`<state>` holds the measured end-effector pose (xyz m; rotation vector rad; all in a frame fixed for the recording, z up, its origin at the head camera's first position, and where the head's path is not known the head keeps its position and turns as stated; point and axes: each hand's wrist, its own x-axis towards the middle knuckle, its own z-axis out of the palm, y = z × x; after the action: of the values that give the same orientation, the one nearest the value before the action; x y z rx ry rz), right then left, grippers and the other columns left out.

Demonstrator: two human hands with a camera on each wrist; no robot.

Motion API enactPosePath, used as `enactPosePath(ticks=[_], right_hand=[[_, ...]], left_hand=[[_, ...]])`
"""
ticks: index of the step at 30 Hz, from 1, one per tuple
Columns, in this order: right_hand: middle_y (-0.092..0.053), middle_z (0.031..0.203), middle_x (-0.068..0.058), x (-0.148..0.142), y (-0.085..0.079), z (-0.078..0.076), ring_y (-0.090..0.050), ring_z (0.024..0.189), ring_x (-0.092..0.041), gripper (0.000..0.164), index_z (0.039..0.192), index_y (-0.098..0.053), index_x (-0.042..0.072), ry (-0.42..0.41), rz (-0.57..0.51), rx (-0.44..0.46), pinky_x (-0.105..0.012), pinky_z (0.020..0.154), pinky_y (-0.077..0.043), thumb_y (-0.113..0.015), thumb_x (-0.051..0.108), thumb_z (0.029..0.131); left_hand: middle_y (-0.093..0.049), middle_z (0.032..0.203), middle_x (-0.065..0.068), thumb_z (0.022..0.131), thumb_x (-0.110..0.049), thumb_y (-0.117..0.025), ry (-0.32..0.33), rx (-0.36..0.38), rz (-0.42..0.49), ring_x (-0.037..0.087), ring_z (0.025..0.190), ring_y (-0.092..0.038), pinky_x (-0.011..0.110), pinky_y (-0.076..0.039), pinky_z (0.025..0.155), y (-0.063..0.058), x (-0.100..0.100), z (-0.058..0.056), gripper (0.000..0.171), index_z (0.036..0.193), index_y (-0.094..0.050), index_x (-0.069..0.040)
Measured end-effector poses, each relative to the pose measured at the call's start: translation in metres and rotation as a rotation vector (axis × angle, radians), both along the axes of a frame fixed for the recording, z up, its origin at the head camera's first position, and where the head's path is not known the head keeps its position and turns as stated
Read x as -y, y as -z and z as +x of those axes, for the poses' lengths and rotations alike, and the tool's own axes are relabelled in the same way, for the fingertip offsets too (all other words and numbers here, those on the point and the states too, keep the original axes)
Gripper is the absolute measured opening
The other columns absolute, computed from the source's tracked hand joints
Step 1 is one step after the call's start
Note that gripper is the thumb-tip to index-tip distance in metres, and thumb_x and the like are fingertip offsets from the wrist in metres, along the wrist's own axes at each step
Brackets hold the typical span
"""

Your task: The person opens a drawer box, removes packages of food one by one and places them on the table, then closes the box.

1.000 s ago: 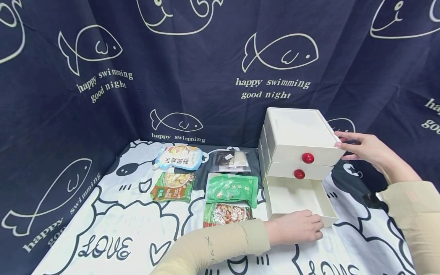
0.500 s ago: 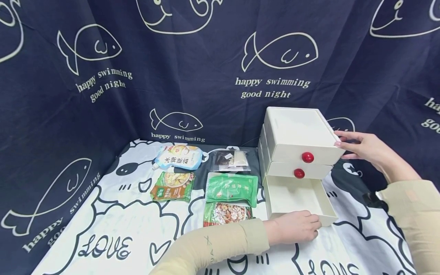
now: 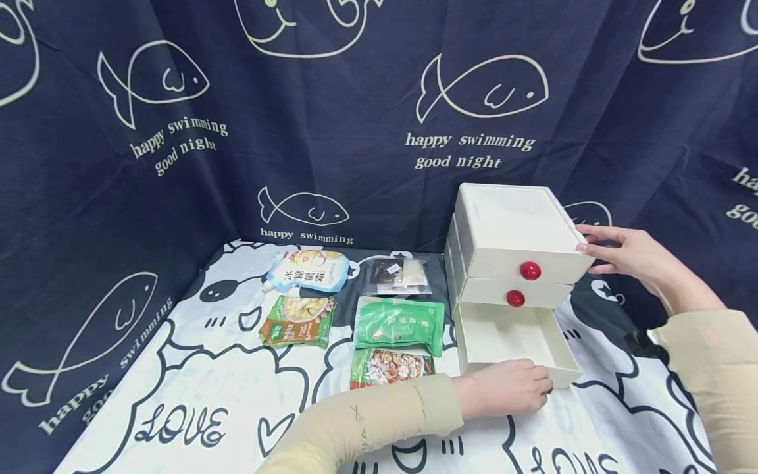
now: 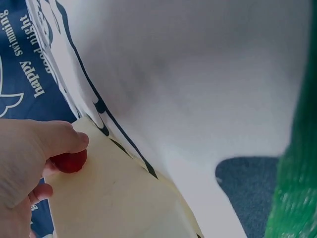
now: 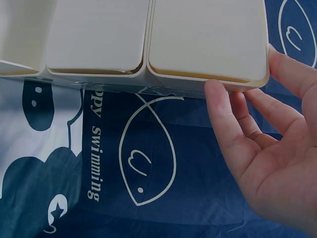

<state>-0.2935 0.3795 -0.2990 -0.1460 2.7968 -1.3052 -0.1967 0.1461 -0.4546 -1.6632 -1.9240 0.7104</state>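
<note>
A white three-tier drawer unit (image 3: 512, 220) stands at the right of the table with its bottom drawer (image 3: 503, 336) pulled out and nothing visible inside. My left hand (image 3: 503, 390) is at that drawer's front; the left wrist view shows thumb and fingers pinching its red knob (image 4: 69, 161). At the unit's upper right edge is my right hand (image 3: 636, 260). In the right wrist view, the fingertips of the right hand (image 5: 277, 148) touch the top tier's (image 5: 210, 39) corner and side, with the fingers spread. The upper two drawers are closed, their red knobs (image 3: 530, 270) showing.
Left of the unit lie a blue-white spouted pouch (image 3: 310, 271), a green-brown food packet (image 3: 299, 321), a clear packet (image 3: 397, 276), a green pouch (image 3: 399, 324) and a red-green packet (image 3: 391, 368). My left sleeve partly covers the last. A dark fish-print curtain (image 3: 355, 131) hangs behind.
The fingers of my left hand have shifted very slightly leftward at the drawer front. The drawer, the right hand and the packets look unmoved.
</note>
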Motion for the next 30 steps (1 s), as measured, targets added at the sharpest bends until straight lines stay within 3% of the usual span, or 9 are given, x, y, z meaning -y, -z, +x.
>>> enactPosePath(ticks=[21,30], right_hand=[[-0.052,0.09,0.035,0.0,-0.001,0.0,-0.061,0.079,0.006,0.07,0.142,-0.031,-0.007,-0.008,-0.014,-0.01,-0.024,0.068,-0.056,-0.064,0.026,0.089],[-0.05,0.09,0.036,-0.001,0.0,0.001,-0.061,0.079,0.007,0.07,0.142,-0.032,-0.007,-0.002,-0.012,-0.011,-0.024,0.068,-0.055,-0.064,0.027,0.089]], left_hand=[[-0.056,0.115,-0.013,0.097,-0.024,-0.042,-0.061,0.01,0.022,0.006,0.103,-0.046,0.019,-0.036,0.083,-0.003,0.003,-0.017,0.027,0.108,-0.064,-0.036],[-0.056,0.115,-0.013,0.098,-0.023,-0.04,-0.046,0.013,0.038,0.007,0.104,-0.046,0.019,-0.036,0.084,-0.003,0.002,-0.018,0.029,0.109,-0.064,-0.035]])
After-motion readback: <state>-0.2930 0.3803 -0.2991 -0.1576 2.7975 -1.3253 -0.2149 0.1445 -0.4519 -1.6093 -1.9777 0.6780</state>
